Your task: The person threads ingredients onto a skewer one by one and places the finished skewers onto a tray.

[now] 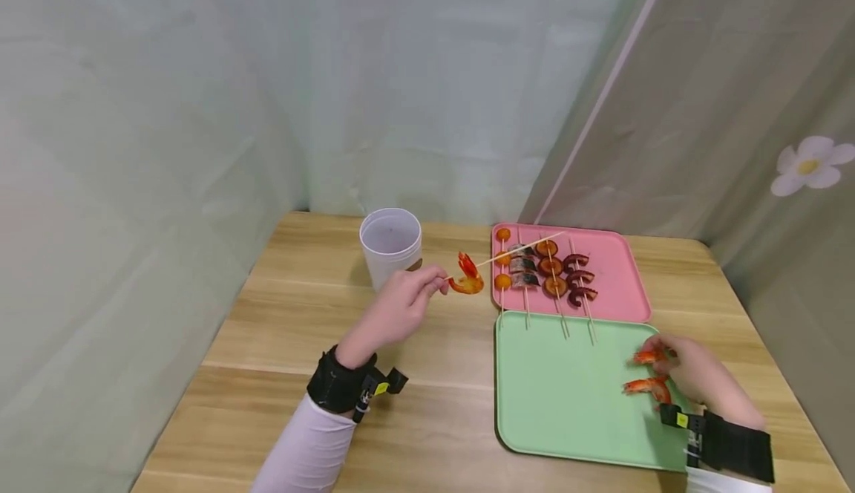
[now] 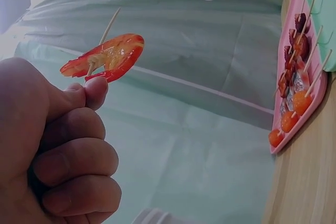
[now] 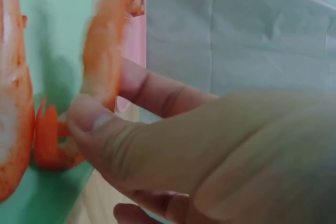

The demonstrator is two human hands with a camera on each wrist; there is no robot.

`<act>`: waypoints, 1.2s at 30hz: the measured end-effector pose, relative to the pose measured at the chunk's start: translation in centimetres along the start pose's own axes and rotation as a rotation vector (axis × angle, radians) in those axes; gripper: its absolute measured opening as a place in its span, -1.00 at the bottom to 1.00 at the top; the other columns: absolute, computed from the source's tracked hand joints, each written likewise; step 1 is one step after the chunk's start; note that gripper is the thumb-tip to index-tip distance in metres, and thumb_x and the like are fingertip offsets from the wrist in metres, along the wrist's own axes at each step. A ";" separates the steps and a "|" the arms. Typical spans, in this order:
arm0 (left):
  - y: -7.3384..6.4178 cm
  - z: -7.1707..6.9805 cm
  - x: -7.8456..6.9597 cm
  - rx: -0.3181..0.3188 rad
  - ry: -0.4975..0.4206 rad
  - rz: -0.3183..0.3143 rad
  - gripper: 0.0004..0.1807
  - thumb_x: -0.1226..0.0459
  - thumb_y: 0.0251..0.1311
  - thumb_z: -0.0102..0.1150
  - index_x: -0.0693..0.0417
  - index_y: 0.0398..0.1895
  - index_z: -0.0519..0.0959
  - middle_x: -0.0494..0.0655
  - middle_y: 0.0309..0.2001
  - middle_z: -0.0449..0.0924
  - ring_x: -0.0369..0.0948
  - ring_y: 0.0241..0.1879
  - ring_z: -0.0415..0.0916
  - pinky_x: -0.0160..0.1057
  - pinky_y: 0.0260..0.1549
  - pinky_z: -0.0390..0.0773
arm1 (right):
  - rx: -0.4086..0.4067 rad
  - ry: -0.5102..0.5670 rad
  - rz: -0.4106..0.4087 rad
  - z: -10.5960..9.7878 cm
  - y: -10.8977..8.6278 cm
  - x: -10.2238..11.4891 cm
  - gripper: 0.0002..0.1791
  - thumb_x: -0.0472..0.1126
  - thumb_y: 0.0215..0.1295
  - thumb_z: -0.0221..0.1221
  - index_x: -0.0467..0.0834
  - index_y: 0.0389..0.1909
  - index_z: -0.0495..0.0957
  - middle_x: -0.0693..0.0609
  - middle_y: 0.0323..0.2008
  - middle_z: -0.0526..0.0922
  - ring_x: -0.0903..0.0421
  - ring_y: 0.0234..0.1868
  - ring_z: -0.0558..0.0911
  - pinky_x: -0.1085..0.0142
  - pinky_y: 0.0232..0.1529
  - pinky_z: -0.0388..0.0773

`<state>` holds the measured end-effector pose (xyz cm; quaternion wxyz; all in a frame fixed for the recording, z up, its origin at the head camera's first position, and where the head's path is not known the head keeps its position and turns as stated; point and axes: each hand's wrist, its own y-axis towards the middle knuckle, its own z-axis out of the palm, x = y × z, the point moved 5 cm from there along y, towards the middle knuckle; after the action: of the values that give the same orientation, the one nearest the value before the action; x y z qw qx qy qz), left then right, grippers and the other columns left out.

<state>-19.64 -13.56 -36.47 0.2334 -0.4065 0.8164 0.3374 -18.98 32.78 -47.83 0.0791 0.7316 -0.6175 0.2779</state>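
My left hand (image 1: 401, 304) pinches one end of a thin wooden skewer (image 1: 524, 248) between thumb and index finger, the other fingers curled in. One orange-red shrimp (image 1: 469, 281) is threaded on it, close to the fingertips; the skewer's far end points up and right, over the pink tray. At the right side of the green tray (image 1: 561, 396), my right hand (image 1: 691, 370) pinches a second shrimp (image 3: 102, 51) between thumb and fingers, blurred and lifted off the tray in the right wrist view. Another shrimp (image 1: 646, 387) lies on the green tray beside that hand.
Behind the green tray, a pink tray (image 1: 617, 278) bears loaded skewers: orange balls (image 1: 503, 282), silvery fish pieces (image 1: 524, 280), mushroom slices (image 1: 554, 286) and octopus tentacles (image 1: 581, 296). Their stick ends overhang the green tray. A white cup (image 1: 394, 255) stands left, near the curtain (image 1: 414, 107).
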 end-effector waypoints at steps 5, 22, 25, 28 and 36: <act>0.1 -0.5 -0.5 -0.021 0.010 0.007 -0.81 0.47 0.59 0.02 0.20 -0.15 0.65 -0.01 -0.25 0.73 -0.12 -0.31 0.52 -0.12 -0.24 0.58 | -0.107 -0.023 -0.046 -0.5 -0.2 0.1 -0.79 -0.47 0.36 0.33 -0.24 -0.04 0.60 -0.13 -0.21 0.64 -0.14 -0.20 0.56 -0.01 -0.18 0.53; -0.4 0.0 -0.3 0.008 0.017 0.027 -0.82 0.46 0.59 0.04 0.17 -0.12 0.65 -0.04 -0.23 0.73 -0.17 -0.33 0.49 -0.15 -0.26 0.56 | -0.401 0.154 0.058 -2.2 -1.0 3.4 -0.48 -0.01 0.66 0.16 -0.34 0.35 0.50 -0.30 -0.03 0.68 -0.11 -0.13 0.58 0.23 -0.29 0.47; -0.3 0.1 -0.5 0.018 0.017 0.035 -0.82 0.45 0.60 0.03 0.17 -0.11 0.65 -0.03 -0.22 0.74 -0.15 -0.31 0.50 -0.13 -0.23 0.57 | -0.541 0.384 0.094 -2.3 -0.5 5.5 -0.45 0.05 0.65 0.16 -0.25 0.42 0.52 -0.09 -0.04 0.73 0.09 -0.13 0.61 0.39 -0.26 0.51; -0.3 0.0 -0.7 0.018 0.013 0.039 -0.82 0.45 0.61 0.02 0.16 -0.11 0.65 -0.04 -0.22 0.74 -0.16 -0.32 0.49 -0.14 -0.24 0.56 | -0.623 0.776 0.084 -1.5 0.5 7.7 -0.50 0.02 0.61 0.22 -0.20 0.37 0.58 0.10 -0.12 0.72 0.24 -0.17 0.60 0.51 -0.23 0.51; -0.2 0.0 -1.2 0.035 0.008 0.032 -0.82 0.43 0.61 0.02 0.16 -0.08 0.65 -0.05 -0.20 0.74 -0.16 -0.32 0.49 -0.14 -0.24 0.57 | -0.515 1.511 -0.062 0.2 2.5 13.0 -0.69 0.04 0.62 0.18 -0.09 0.14 0.58 0.13 -0.30 0.50 0.20 -0.29 0.41 0.46 -0.31 0.41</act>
<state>-18.79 -13.09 -35.80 0.2318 -0.3906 0.8294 0.3253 -20.21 20.96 -42.01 0.6504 0.3209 -0.4212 0.5446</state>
